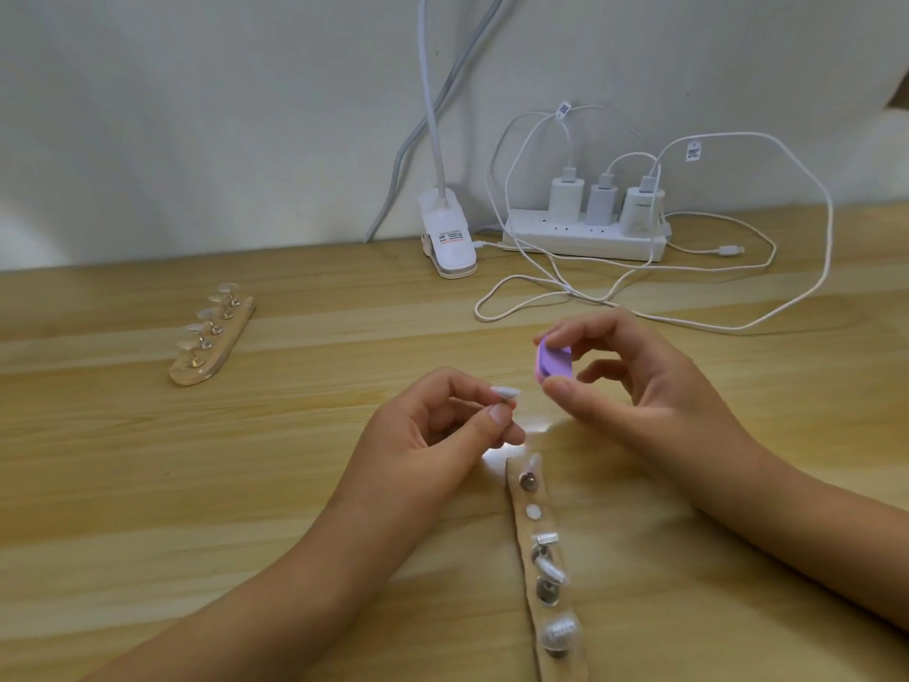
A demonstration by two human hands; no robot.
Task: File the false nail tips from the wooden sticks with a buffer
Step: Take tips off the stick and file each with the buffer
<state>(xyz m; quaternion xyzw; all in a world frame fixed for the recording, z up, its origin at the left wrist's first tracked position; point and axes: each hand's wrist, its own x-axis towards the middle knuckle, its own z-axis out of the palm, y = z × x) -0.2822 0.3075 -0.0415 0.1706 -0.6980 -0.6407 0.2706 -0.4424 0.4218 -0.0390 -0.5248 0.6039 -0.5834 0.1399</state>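
Nearest wooden stick (546, 558) lies at 6 o'clock on the table (147, 484), w/ a few tips on it & some pegs bare. Just beyond, left hand (433, 425) pinches one false nail tip (505, 392) by its peg. Right hand (639, 381), at 2 o'clock of it, pinches the purple buffer (553, 361), near the tip but not touching. Step in hand, prob.: filing this tip. Next move needs buffer face laid on the tip's edge, light strokes, peg held steady. Second stick (211, 337) w/ five tips sits at 10 o'clock, power strip (585, 236) at 12.
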